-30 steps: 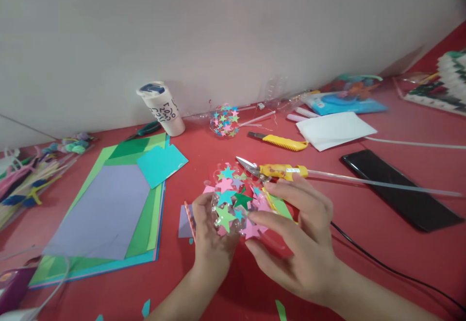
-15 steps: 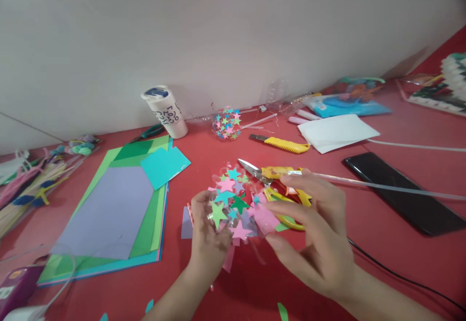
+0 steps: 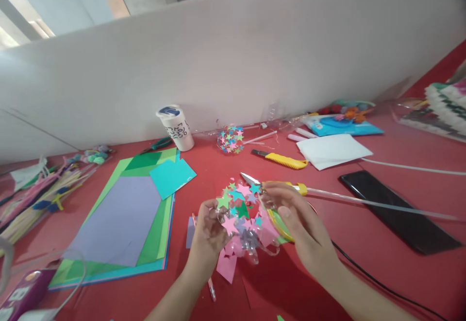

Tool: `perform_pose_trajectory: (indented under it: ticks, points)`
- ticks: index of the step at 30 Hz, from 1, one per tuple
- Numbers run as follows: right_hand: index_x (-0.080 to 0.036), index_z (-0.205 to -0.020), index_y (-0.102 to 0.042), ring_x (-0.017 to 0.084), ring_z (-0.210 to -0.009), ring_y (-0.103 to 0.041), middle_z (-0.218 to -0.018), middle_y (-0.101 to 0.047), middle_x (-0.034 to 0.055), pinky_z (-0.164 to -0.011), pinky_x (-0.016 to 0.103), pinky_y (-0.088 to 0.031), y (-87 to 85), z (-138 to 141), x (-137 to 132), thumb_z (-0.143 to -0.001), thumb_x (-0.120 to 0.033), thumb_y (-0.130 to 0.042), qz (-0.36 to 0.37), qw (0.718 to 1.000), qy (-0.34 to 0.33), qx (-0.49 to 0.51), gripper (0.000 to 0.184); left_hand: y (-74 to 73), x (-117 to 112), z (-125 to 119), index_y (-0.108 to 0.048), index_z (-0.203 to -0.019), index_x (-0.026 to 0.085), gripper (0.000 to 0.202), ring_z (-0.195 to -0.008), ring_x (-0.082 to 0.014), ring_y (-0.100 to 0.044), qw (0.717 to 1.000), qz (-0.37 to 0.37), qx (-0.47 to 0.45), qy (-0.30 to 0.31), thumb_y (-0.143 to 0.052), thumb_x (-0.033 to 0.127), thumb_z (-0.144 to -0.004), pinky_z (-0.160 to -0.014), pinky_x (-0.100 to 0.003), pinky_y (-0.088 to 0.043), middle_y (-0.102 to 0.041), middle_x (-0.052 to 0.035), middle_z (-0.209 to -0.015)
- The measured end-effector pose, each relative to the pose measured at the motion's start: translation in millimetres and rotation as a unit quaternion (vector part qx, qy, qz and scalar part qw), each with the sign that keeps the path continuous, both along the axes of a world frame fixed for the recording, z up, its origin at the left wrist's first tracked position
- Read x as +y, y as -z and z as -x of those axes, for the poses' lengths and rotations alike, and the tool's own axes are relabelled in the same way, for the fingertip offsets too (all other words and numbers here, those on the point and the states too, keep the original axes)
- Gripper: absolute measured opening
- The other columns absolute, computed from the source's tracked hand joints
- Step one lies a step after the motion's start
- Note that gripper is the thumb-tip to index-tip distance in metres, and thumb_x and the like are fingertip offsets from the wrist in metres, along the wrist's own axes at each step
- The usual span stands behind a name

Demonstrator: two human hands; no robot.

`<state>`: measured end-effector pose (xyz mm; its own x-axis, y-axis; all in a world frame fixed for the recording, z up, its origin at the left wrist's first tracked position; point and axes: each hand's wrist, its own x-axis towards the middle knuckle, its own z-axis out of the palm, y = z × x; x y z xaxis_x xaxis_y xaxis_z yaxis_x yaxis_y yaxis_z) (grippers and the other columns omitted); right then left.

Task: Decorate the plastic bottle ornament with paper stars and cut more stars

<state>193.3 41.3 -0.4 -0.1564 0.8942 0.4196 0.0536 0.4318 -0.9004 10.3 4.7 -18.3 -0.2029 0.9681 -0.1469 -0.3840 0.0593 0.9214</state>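
Red table (image 3: 218, 170) | left hand (image 3: 208, 236), right hand (image 3: 304, 231): grips closed around star ball (image 3: 240, 212) | scissors (image 3: 280, 188) just behind | paper stack (image 3: 120, 224) apart left

Clear glossy plastic ball (image 3: 242, 224) with matt paper stars; shiny metal scissor blades (image 3: 250, 179).

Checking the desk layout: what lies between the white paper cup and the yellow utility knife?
In the head view, a small clear ball covered in coloured paper stars sits between them.
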Motion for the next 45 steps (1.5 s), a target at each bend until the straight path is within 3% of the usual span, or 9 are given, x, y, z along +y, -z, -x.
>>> perform_pose_trajectory:
  ticks: [7,13,19,25,29,33,39,45]
  points:
    - [-0.026,-0.117,-0.052,0.022,-0.115,-0.051,-0.125,-0.049,0.0085,-0.096,0.04,-0.045,3.3,-0.9,2.0,-0.093,-0.031,-0.044,-0.01,0.999,0.016,-0.032,0.026,-3.9,1.3,-8.0,-0.05,-0.094,0.022,0.042,-0.083,-0.0142,-0.062,0.999,0.007,0.026,-0.029,-0.077,0.019,-0.062,-0.074,-0.027,-0.051,-0.062,0.0011,-0.088]
    - [-0.027,-0.116,-0.053,0.025,-0.118,-0.045,-0.124,-0.048,0.009,-0.097,0.045,-0.042,3.8,-5.2,0.8,-0.092,-0.027,-0.045,-0.042,0.995,0.008,-0.085,0.025,-5.7,2.2,-5.8,-0.052,-0.091,0.023,0.04,-0.076,-0.011,-0.061,0.999,0.01,0.022,-0.041,-0.076,0.016,-0.061,-0.07,-0.023,-0.05,-0.063,0.0031,-0.085]
    - [-0.026,-0.117,-0.051,0.027,-0.12,-0.043,-0.125,-0.047,0.0105,-0.095,0.049,-0.041,8.2,-8.4,3.8,-0.093,-0.026,-0.041,-0.046,0.994,0.014,-0.101,0.026,0.5,3.8,0.9,-0.06,-0.09,0.024,0.034,-0.072,-0.0119,-0.061,0.998,0.046,-0.015,-0.037,-0.077,0.023,-0.061,-0.068,-0.025,-0.051,-0.063,0.0006,-0.088]
    - [-0.027,-0.119,-0.05,0.026,-0.12,-0.044,-0.127,-0.047,0.0098,-0.097,0.047,-0.042,11.4,-9.4,1.9,-0.092,-0.024,-0.041,-0.01,0.995,-0.016,-0.101,0.028,2.2,4.8,3.3,-0.064,-0.079,0.022,0.03,-0.064,-0.0123,-0.06,0.994,0.092,-0.053,-0.038,-0.079,0.022,-0.053,-0.064,-0.025,-0.05,-0.062,0.0013,-0.076]
    - [-0.026,-0.118,-0.051,0.026,-0.12,-0.045,-0.124,-0.05,0.0101,-0.096,0.046,-0.043,7.3,-10.6,3.3,-0.091,-0.023,-0.042,-0.046,0.99,0.009,-0.133,0.028,-2.2,8.3,3.2,-0.062,-0.071,0.02,0.028,-0.063,-0.0107,-0.059,0.992,0.107,-0.052,-0.05,-0.079,0.016,-0.05,-0.068,-0.026,-0.05,-0.062,0.0035,-0.074]
    - [-0.024,-0.109,-0.052,0.024,-0.109,-0.054,-0.114,-0.057,0.01,-0.088,0.041,-0.047,-0.2,-9.9,10.7,-0.09,-0.02,-0.045,-0.088,0.973,0.04,-0.21,0.021,-10.5,16.1,14.5,-0.063,-0.075,0.019,0.03,-0.061,-0.0112,-0.06,0.992,0.096,-0.04,-0.076,-0.081,0.021,-0.051,-0.066,-0.026,-0.05,-0.061,0.0046,-0.064]
    - [-0.021,-0.084,-0.058,0.019,-0.076,-0.059,-0.082,-0.064,0.0042,-0.068,0.035,-0.051,-7.0,4.6,10.9,-0.085,-0.013,-0.051,-0.12,0.926,-0.086,-0.346,0.011,-14.1,25.9,30.4,-0.062,-0.069,0.017,0.028,-0.064,-0.0113,-0.064,0.992,0.073,-0.052,-0.091,-0.083,0.019,-0.05,-0.067,-0.022,-0.05,-0.067,0.0031,-0.064]
    - [-0.018,-0.094,-0.065,0.024,-0.085,-0.056,-0.089,-0.066,0.0081,-0.077,0.043,-0.048,-0.1,25.3,-6.7,-0.081,-0.013,-0.057,-0.142,0.875,-0.186,-0.424,0.016,-14.7,25.8,26.4,-0.063,-0.069,0.017,0.025,-0.068,-0.014,-0.067,0.994,0.059,-0.073,-0.055,-0.081,0.016,-0.053,-0.072,-0.026,-0.052,-0.069,0.0005,-0.069]
